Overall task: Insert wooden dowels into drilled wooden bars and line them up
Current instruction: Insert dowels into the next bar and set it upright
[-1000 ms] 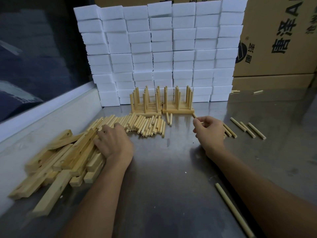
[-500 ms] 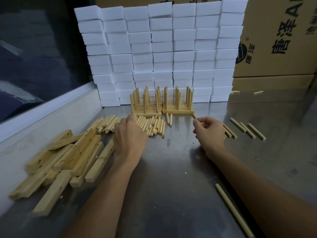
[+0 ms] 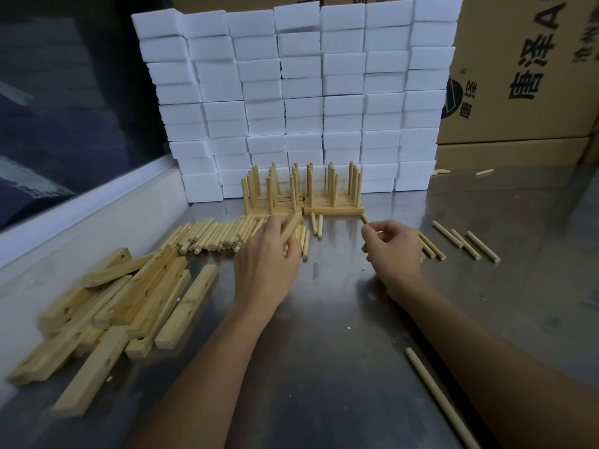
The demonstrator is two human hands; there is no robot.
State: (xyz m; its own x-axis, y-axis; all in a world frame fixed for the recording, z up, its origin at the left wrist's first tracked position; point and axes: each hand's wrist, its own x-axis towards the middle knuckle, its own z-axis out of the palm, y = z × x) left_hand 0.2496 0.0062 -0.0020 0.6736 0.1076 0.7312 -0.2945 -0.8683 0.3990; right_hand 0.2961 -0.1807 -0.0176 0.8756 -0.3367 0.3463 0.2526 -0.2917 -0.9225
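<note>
On the steel worktop [image 3: 324,335], both hands busy among loose dowels and drilled bars.

Left hand [image 3: 269,254] above the near end of the dowel row [image 3: 210,236], fingers curled round one dowel [image 3: 291,226] angled up toward the finished bars [image 3: 303,192]. Right hand [image 3: 392,246] just beside, fingers bent and pinching a thin dowel end at the thumb tip. Drilled bars [image 3: 129,296] heaped at far left, well apart from the finished ones standing with upright dowels against the white foam blocks [image 3: 298,92]. More dowels [image 3: 466,243] scattered at right; a long stick [image 3: 437,396] near the right forearm. Cardboard boxes [image 3: 525,66] behind.
</note>
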